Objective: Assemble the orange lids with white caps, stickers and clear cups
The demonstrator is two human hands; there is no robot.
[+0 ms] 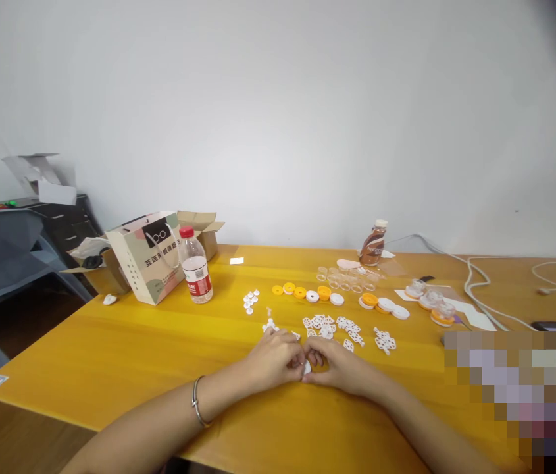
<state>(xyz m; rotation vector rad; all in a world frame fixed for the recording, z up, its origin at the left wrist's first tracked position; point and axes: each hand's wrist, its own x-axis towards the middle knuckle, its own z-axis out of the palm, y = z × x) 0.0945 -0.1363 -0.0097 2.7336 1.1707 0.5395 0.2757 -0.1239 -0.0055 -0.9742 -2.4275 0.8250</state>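
My left hand [280,359] and my right hand [329,362] meet low over the table, fingers curled around a small white plastic part [306,368]. Most of that part is hidden by the fingers, so its exact kind does not show. Just beyond my hands lie flat white cut-out plastic pieces [322,324], with more of them [385,341] to the right. Small white pieces [270,325] sit right behind my left hand. Farther back, white pegged discs [249,303] form a loose group. A row of orange and white round rings [312,296] runs behind the cut-out pieces.
Clear plastic cups [347,282] stand behind the rings. Assembled clear-topped round pieces [430,301] sit at right, near white cables [475,289]. A brown drink bottle [373,245] is at the back. A red-capped bottle [196,270] and a paper bag [152,263] stand at left.
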